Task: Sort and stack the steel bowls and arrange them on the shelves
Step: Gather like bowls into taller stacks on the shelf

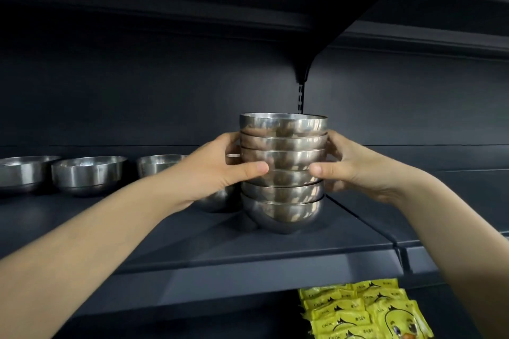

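In the head view, a stack of steel bowls (283,170) stands upright on the dark shelf (192,245), near the seam where this shelf board meets the next one on the right. The stack has six bowls, nested one inside the other, and the lowest bowl seems to touch the shelf.

The left hand (220,170) holds the stack from the left side and the right hand (355,170) from the right side. Both thumbs press on the front of the middle bowls, and the other fingers are curled around the sides toward the back.

Just behind the left hand is a single bowl (217,201), partly hidden. Three more single bowls (88,175) stand in a row further left. On the level below lie yellow packets (366,311).
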